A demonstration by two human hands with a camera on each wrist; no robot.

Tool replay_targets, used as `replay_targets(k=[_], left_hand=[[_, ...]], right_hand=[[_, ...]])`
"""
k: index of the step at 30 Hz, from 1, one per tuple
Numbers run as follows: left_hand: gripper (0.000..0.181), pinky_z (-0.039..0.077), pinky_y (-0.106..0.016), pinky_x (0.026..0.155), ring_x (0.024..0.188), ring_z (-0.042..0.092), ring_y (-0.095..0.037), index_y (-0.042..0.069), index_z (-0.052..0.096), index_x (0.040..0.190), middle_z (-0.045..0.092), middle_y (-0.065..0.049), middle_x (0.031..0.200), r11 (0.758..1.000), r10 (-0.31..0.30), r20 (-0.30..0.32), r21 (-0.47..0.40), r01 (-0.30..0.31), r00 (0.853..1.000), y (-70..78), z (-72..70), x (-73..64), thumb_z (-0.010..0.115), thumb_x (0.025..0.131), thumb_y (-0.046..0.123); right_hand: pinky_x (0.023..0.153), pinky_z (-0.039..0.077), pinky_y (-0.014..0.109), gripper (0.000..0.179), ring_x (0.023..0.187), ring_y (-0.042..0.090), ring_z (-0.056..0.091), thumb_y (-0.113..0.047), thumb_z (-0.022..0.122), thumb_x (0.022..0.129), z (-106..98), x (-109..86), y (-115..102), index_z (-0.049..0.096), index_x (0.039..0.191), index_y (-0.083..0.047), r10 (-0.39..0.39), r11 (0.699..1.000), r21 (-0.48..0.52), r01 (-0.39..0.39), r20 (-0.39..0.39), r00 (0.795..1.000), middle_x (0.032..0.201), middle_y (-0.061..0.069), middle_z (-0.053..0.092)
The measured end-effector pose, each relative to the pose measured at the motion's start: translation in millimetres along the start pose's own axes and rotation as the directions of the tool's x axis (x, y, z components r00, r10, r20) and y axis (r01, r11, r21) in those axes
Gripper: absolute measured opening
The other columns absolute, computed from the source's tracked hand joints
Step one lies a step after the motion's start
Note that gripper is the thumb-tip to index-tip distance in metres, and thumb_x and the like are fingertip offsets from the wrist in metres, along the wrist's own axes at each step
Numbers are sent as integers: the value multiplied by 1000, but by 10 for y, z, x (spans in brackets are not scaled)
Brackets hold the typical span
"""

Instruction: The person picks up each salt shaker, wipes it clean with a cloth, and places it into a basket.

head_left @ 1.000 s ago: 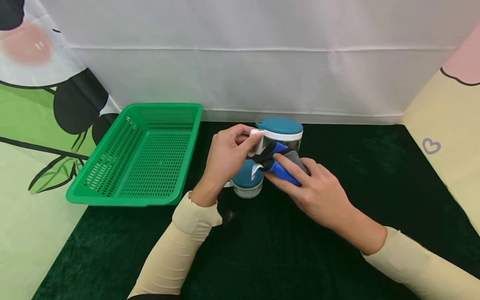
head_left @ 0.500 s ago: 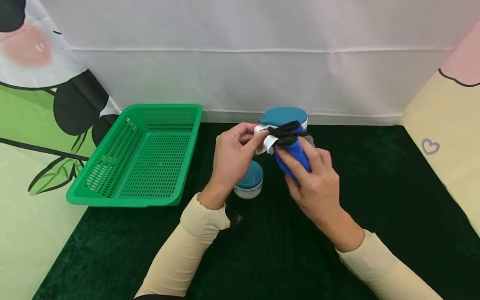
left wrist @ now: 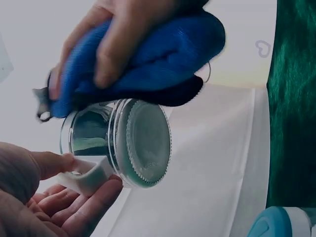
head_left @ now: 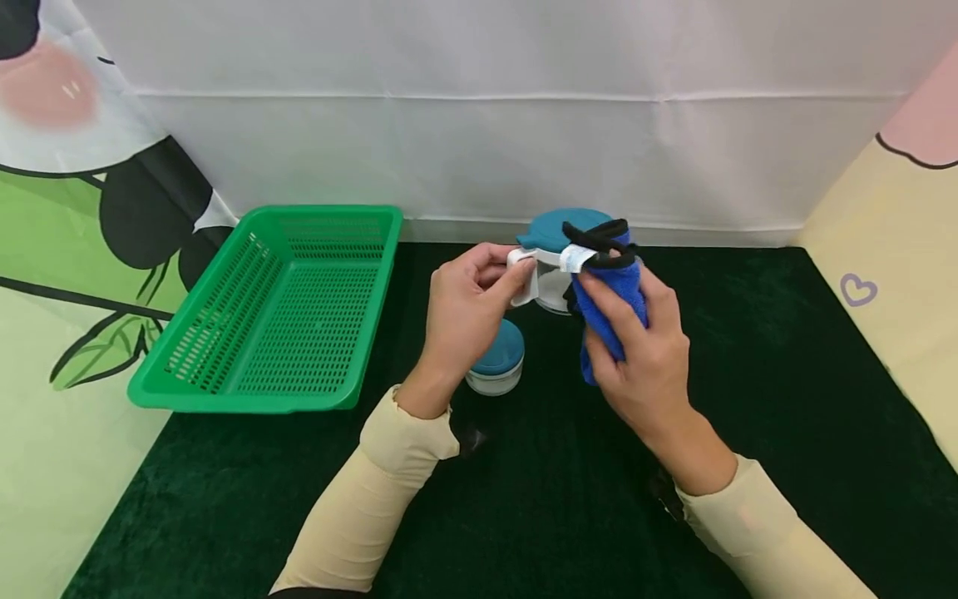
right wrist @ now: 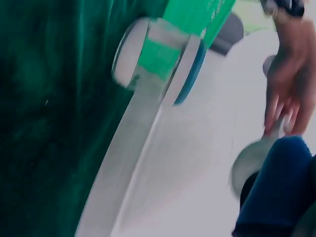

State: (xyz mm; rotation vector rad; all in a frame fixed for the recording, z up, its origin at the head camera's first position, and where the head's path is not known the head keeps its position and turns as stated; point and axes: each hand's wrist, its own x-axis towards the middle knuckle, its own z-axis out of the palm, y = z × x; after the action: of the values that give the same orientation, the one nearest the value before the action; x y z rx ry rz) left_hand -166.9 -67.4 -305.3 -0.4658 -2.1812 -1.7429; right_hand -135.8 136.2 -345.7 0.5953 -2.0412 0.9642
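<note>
My left hand (head_left: 467, 312) pinches the white handle of a clear jar (head_left: 552, 287) with a blue lid, holding it above the table. In the left wrist view the jar's ribbed round base (left wrist: 148, 140) shows, with the thumb and fingers of the left hand (left wrist: 29, 192) on its handle. My right hand (head_left: 647, 358) grips a bunched blue cloth (head_left: 609, 291) with black edging and a white label. The cloth overlaps the jar's right side in the head view. A smaller blue-lidded jar (head_left: 497, 358) stands on the table below the hands.
An oblong green plastic basket (head_left: 359, 333) sits on the left of the dark green table cloth (head_left: 599, 499). A white backdrop (head_left: 479, 158) rises behind the table. Printed panels stand at both sides, the right one with a purple heart (head_left: 860, 291).
The right hand and cloth have shifted right and up, away from the handle, and the cloth has been regripped. The held jar has risen slightly and the left hand moved a little right.
</note>
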Motion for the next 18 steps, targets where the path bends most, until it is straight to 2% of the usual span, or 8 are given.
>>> replay_targets(k=[2,5,7,9,12,15,16,18], left_hand=[[21,61,-31,80,89,75,-17,0,72,111,78,-7,101,1000,-5,5,-15,5,1000,4,-16,-7,74,98,16],[22,61,-32,83,92,75,-18,-1,72,112,78,-8,103,1000,-9,11,-20,9,1000,10,-32,-15,74,98,15],[22,60,-31,84,92,75,-17,0,72,111,78,-7,103,1000,-11,7,-3,11,1000,12,-29,-19,75,97,16],[22,60,-31,84,92,75,-16,1,72,110,78,-6,102,1000,-13,1,15,13,1000,14,-15,-19,76,96,17],[24,60,-30,83,91,75,-14,1,73,111,78,-5,101,1000,-6,5,26,6,1000,11,17,-8,77,96,20],[24,60,-29,82,91,75,-13,2,73,111,78,-5,102,1000,-5,8,21,5,1000,4,34,-6,75,97,21],[23,60,-29,82,91,75,-13,2,73,112,78,-5,102,1000,-6,10,21,6,1000,1,34,-8,75,97,20],[23,60,-29,83,92,75,-13,1,73,112,78,-5,103,1000,-14,16,19,14,1000,-2,23,-15,74,98,19]], right_hand=[[100,50,59,46,126,36,52,-6,64,96,-27,44,76,61,142,-16,69,995,73,-69,-3,998,143,19,48],[98,48,50,52,122,27,51,-2,60,98,-76,110,165,57,147,-17,187,964,192,-186,18,982,140,18,51],[96,47,49,54,120,25,51,-1,59,98,-85,125,165,55,150,-17,210,954,212,-212,30,977,139,18,52],[98,49,51,52,122,26,51,-3,60,99,-68,105,109,57,149,-17,188,965,182,-189,20,982,139,20,51],[99,50,59,47,126,35,52,-5,64,97,-7,33,-14,62,143,-16,80,995,61,-80,-12,997,142,22,48],[100,49,63,43,128,43,52,-6,67,96,47,-33,-81,65,138,-15,-23,999,-40,22,-6,1000,145,22,46],[100,49,64,43,127,44,52,-6,68,95,55,-42,-78,65,137,-14,-35,998,-47,34,-3,999,145,21,47],[100,50,63,45,128,41,52,-5,68,95,35,-30,-42,64,139,-14,-2,1000,-15,2,3,1000,145,20,46]])
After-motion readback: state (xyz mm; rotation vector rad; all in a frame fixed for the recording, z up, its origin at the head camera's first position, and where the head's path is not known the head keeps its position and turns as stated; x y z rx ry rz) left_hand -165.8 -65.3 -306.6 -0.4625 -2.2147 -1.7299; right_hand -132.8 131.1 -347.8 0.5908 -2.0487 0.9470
